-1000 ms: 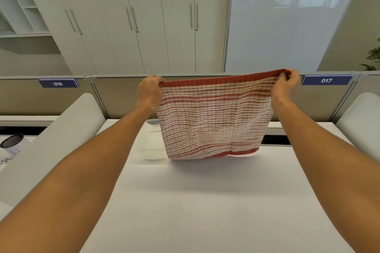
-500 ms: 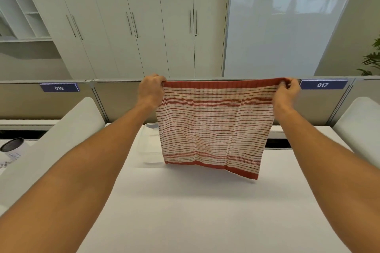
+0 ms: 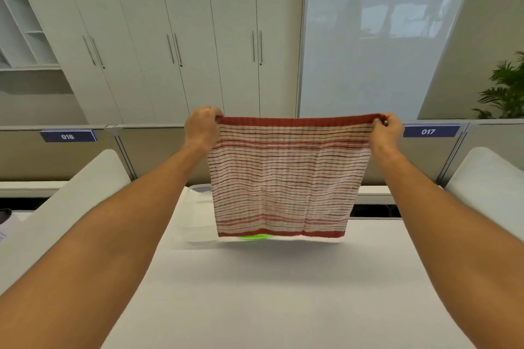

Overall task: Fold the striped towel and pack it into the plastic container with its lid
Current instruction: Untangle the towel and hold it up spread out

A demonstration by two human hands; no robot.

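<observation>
Striped towel (image 3: 286,178) is held up flat above the white table (image 3: 269,292), top corners pinched by left hand (image 3: 202,129) and right hand (image 3: 386,130). Plastic container (image 3: 198,207) sits behind it. Folding judged not yet begun; corners must be brought together next.

Two bare forearms in view, no sleeves visible to frame edge. Left hand (image 3: 202,129) and right hand (image 3: 386,131) bare: no gloves, watch or wristbands seen on either.
</observation>
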